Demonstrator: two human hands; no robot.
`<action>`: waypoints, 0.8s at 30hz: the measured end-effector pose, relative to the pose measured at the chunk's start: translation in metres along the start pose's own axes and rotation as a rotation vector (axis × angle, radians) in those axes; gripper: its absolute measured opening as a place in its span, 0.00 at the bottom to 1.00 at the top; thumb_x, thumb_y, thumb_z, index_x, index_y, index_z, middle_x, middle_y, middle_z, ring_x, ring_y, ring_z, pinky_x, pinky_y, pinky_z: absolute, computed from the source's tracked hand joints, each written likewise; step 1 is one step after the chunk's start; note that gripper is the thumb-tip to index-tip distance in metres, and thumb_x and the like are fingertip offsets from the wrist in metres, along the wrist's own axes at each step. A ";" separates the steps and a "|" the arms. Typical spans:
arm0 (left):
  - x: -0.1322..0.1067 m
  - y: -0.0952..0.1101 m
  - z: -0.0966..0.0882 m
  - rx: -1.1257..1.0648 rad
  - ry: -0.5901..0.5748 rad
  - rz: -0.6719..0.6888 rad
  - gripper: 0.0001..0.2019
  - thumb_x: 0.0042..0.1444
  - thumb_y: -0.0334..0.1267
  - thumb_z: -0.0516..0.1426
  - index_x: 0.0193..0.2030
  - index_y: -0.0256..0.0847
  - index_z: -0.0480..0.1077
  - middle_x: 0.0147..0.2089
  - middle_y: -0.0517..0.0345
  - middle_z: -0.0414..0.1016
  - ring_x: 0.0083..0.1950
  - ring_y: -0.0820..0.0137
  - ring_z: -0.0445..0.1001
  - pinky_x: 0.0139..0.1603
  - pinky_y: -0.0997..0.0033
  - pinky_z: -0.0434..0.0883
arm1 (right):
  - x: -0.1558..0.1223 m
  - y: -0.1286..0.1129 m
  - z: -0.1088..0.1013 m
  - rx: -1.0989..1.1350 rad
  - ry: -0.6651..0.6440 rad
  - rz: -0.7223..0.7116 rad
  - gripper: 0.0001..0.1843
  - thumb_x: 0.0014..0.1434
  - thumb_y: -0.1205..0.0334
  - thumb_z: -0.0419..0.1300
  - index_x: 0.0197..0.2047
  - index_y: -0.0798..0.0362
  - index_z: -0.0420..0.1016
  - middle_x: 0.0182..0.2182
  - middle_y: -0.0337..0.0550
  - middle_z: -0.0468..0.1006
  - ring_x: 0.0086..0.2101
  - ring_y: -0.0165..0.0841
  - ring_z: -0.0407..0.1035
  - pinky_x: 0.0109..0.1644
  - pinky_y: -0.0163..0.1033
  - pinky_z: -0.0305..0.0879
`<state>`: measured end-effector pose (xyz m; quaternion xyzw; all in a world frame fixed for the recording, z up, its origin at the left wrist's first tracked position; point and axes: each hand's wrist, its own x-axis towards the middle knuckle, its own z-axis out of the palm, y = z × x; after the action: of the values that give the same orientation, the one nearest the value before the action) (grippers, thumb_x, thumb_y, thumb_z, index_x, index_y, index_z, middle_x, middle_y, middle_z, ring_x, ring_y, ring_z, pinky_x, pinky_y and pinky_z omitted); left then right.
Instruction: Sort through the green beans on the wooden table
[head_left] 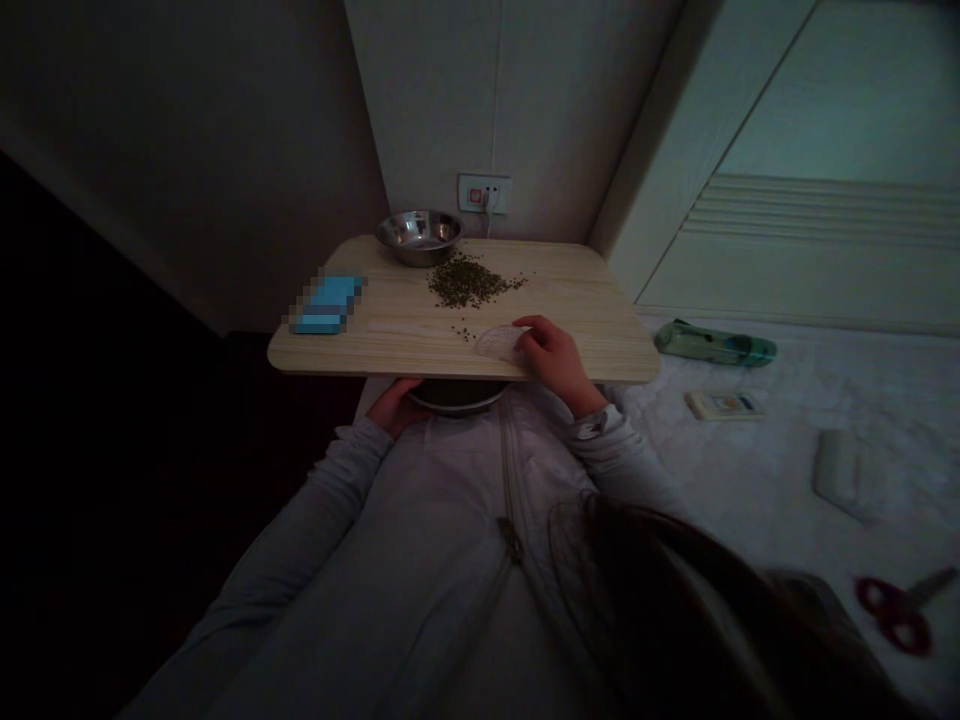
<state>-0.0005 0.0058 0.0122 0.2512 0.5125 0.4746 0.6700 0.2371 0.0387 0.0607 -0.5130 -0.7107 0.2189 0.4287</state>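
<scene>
My right hand (555, 362) is closed on a clear, half-round protractor (496, 343), which rests near the front edge of the wooden tabletop (397, 345). Several loose green beans (463, 329) lie just beyond the protractor, and a larger pile of green beans (465, 281) is spread farther back. Below the table's front edge, my left hand (396, 405) grips the left side of a metal bowl (459, 408). The tabletop hides part of this bowl, and its inside looks dark. Some of my left fingers are out of sight under the board.
A second metal bowl (420, 238) stands at the back of the table. A blurred blue-screened device (328, 305) lies at its left. On the white bedding to the right are a green pouch (716, 345), a small box (724, 404) and red-handled scissors (904, 610). A plugged-in wall socket (484, 193) sits behind.
</scene>
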 end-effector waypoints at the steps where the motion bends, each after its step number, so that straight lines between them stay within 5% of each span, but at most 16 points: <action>1: 0.000 0.000 0.000 0.002 -0.003 0.000 0.06 0.44 0.32 0.54 0.32 0.39 0.67 0.29 0.58 0.72 0.29 0.69 0.71 0.21 0.72 0.70 | 0.000 0.000 0.000 -0.001 -0.002 0.003 0.17 0.49 0.64 0.48 0.41 0.54 0.69 0.23 0.38 0.72 0.24 0.29 0.62 0.29 0.34 0.57; 24: 0.001 -0.001 0.000 -0.014 -0.002 0.004 0.08 0.44 0.33 0.55 0.34 0.39 0.68 0.29 0.57 0.72 0.30 0.69 0.72 0.22 0.72 0.71 | 0.000 0.000 0.000 0.004 -0.008 0.001 0.17 0.49 0.64 0.48 0.42 0.55 0.69 0.24 0.39 0.73 0.25 0.29 0.63 0.31 0.35 0.58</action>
<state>-0.0005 0.0061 0.0109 0.2480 0.5081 0.4795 0.6711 0.2377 0.0386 0.0605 -0.5116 -0.7119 0.2223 0.4267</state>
